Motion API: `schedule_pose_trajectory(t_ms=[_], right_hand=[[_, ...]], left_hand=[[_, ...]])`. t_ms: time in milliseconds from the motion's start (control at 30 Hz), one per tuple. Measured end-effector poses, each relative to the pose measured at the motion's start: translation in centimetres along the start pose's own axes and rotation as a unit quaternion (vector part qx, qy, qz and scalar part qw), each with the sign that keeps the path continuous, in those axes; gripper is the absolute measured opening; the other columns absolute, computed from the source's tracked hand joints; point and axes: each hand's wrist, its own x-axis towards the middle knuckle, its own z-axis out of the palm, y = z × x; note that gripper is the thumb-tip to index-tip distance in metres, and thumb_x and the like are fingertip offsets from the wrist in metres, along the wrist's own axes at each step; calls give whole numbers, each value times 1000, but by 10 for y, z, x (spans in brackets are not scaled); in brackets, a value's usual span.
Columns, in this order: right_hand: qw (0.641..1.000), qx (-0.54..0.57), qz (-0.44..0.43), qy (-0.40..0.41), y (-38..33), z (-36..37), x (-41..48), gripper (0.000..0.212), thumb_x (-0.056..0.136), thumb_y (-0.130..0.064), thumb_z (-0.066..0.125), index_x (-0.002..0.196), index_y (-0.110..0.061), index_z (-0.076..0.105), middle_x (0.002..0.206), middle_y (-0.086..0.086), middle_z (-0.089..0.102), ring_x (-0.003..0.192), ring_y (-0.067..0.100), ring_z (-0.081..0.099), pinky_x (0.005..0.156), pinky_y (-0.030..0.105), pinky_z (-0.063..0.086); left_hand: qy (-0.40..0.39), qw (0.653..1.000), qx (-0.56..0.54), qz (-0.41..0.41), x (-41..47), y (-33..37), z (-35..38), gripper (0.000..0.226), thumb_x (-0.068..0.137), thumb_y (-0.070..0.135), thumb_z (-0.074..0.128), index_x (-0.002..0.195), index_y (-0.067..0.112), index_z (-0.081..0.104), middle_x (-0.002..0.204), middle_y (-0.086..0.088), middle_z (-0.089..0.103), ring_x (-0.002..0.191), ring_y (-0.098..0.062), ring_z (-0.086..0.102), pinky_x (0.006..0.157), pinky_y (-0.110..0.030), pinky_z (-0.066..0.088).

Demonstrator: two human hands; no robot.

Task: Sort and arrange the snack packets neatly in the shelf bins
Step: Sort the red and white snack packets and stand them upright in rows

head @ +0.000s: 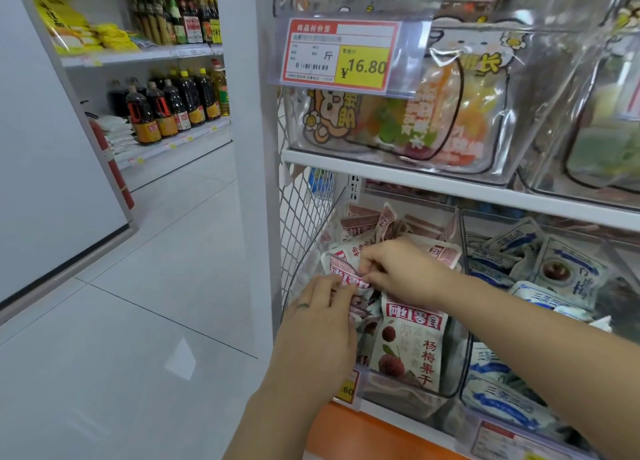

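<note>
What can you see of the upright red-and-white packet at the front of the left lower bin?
Glossy white pouch with a red banner of white characters, bayberry pictures and dark-red vertical text. It stands upright at the front of the clear bin. The right hand, pinching a smaller packet, overlaps its top edge; contact unclear.

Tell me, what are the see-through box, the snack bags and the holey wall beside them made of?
Bin: probably hard clear plastic, glossy; you can see the packets through it and light glints on its edges.
Snack packets: likely thin plastic film, slightly shiny, printed and crinkled.
Side panel: seemingly white-painted metal mesh, with diamond-shaped holes.
</note>
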Motion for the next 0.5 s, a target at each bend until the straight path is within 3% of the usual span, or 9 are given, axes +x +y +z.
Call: schedule_pose_trajectory(t_ms=[100, 233, 300, 367, 433, 500], right_hand=[[999, 4, -16, -32, 3, 0, -2, 10, 89, -13, 57, 88, -19, 65, 87, -4, 67, 79, 9, 60, 71, 22, 46], [994, 14, -38, -105, 6, -3, -10, 22, 93, -12, 52, 107, -20, 67, 104, -7, 69, 90, 3, 60, 80, 16, 45], [991, 1, -52, -126, 4, -11, -15, 27, 94, -13, 49, 114, -22, 66, 110, -9, 68, 94, 2, 60, 84, 18, 46], [995, 13, -25, -93, 2, -27, -21, 26, 95, -18, 49, 115, -25, 65, 111, -14, 65, 92, -1, 60, 82, 15, 46], [999, 6, 21, -43, 5, -43, -31, 20, 95, -24, 51, 108, -27, 66, 101, -20, 63, 78, -8, 58, 69, 7, 44], [998, -34, 40, -47, 7, -49, -44, 13, 92, -26, 53, 92, -26, 67, 85, -19, 64, 68, -5, 60, 63, 10, 48]], left_hand=[[-12, 1000, -1, -8, 0, 5, 0, 65, 84, 35, 17, 149, 30, 10, 157, 8, 6, 143, -16, 12, 114, -35, 19], [-21, 999, 37, -19, 2, 8, 2, 63, 89, 36, 15, 149, 30, -5, 156, 6, -19, 142, -17, 6, 114, -38, 17], [-34, 998, 54, -20, 1, 10, 3, 64, 87, 37, 11, 149, 29, 0, 157, 5, -12, 142, -19, 7, 114, -40, 16], [-39, 997, 66, -22, 1, 12, 0, 66, 83, 38, 8, 149, 29, 6, 158, 8, 3, 143, -19, 8, 114, -40, 15], [-37, 997, 66, -26, 2, 12, -2, 60, 90, 37, 16, 149, 30, 7, 157, 11, 7, 143, -17, 7, 114, -38, 14], [-39, 997, 61, -24, 2, 12, -4, 57, 95, 36, 22, 148, 31, 4, 157, 11, 3, 144, -17, 4, 115, -37, 12]])
